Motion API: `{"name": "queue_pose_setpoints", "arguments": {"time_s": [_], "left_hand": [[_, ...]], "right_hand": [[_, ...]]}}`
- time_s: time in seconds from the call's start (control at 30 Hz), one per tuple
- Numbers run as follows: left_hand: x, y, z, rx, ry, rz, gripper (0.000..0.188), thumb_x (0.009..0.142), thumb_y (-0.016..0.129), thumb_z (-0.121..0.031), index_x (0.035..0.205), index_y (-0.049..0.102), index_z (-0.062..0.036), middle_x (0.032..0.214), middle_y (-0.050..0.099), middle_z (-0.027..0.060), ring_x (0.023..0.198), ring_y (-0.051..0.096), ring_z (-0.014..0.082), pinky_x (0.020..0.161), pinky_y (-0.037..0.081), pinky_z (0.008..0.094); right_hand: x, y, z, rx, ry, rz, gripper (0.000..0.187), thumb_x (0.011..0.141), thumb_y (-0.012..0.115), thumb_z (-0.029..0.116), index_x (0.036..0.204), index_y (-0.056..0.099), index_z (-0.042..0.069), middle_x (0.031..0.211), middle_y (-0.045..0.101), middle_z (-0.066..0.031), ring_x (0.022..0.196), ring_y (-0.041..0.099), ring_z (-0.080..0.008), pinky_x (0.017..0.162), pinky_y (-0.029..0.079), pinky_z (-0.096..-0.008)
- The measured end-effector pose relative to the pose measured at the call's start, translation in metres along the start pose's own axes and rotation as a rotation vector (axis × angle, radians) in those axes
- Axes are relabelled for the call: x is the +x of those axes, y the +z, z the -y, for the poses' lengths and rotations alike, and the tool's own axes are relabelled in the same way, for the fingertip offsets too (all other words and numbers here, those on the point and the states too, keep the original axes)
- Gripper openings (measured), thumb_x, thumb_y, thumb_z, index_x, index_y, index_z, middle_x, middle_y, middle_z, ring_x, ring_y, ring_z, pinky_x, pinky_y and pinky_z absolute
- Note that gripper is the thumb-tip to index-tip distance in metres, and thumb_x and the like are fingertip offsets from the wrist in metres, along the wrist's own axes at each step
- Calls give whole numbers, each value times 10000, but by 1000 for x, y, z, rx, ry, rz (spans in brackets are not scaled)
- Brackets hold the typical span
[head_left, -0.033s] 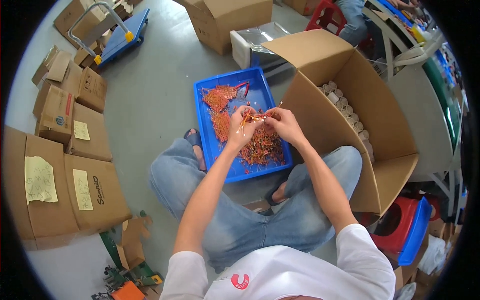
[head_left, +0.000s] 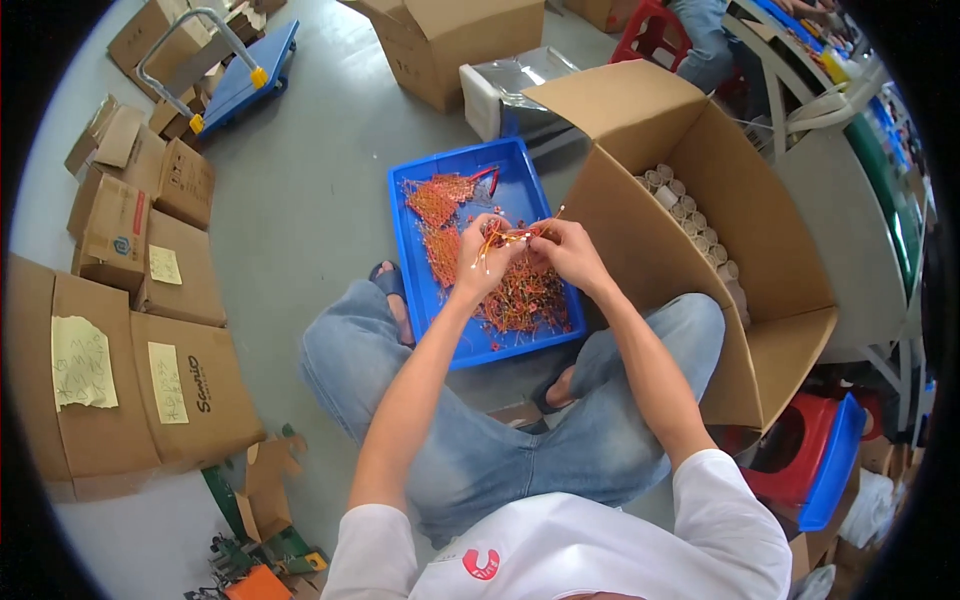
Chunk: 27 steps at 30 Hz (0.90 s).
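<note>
My left hand [head_left: 478, 262] is closed around a small bunch of red, orange and yellow wires [head_left: 492, 243], whose pale ends stick out below the fingers. Close against it, my right hand [head_left: 573, 258] pinches the same wires; a single wire end pokes up past its knuckles. Both hands are over a blue plastic tray [head_left: 525, 185] on the floor between my legs. A loose, tangled heap of wires [head_left: 525, 300] fills the tray's near right part. Neater orange wire bundles [head_left: 435, 200] lie along its left side. Exactly what the fingertips grip is too small to see.
To the right, an open carton [head_left: 735, 195] holds rolled white pieces. Stacked cartons [head_left: 195, 365] line the left, with a blue hand truck [head_left: 250, 85] beyond. A red stool [head_left: 795, 450] with a blue lid is at lower right. Another person sits at the upper right.
The whole view shifts very slightly. Both hands keep their place over the tray with the wires.
</note>
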<state>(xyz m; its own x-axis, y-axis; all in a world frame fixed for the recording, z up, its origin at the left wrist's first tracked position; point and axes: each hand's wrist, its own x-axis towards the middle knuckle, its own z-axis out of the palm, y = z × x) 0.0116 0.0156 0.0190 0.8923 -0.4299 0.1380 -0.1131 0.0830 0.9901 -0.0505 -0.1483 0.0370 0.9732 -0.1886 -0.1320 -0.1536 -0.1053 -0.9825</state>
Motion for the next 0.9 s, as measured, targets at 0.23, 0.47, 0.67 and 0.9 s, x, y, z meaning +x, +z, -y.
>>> {"name": "queue_pose_setpoints", "arguments": {"time_s": [0.23, 0.47, 0.67, 0.9], "left_hand": [[4, 3, -8, 86, 28, -91, 264, 752, 750, -6, 943, 568, 15, 823, 672, 82, 732, 626, 119, 663, 512, 273], [5, 21, -22, 198, -49, -197, 252, 757, 769, -3, 917, 574, 5, 791, 651, 57, 712, 609, 111, 644, 502, 263], [10, 39, -6, 106, -85, -290, 250, 797, 778, -18, 931, 567, -17, 860, 653, 67, 745, 621, 121, 657, 525, 264], [20, 28, 17, -159, -250, -367, 308, 828, 694, 78, 1081, 544, -13, 963, 651, 106, 842, 669, 196, 735, 590, 306]], "right_hand": [[3, 2, 15, -352, -158, -83, 201, 876, 631, 100, 1003, 669, -52, 867, 691, -237, 795, 703, -351, 720, 532, -431], [2, -3, 21, -416, -222, -152, 147, 808, 635, 85, 852, 680, -48, 819, 647, -282, 841, 655, -441, 758, 516, -499], [14, 1, 9, -428, -151, -315, 146, 782, 612, 86, 819, 668, -43, 786, 649, -309, 780, 669, -451, 744, 540, -519], [18, -5, -16, -511, -38, -169, 210, 827, 619, 67, 986, 645, -67, 908, 651, -317, 905, 648, -448, 804, 502, -519]]}}
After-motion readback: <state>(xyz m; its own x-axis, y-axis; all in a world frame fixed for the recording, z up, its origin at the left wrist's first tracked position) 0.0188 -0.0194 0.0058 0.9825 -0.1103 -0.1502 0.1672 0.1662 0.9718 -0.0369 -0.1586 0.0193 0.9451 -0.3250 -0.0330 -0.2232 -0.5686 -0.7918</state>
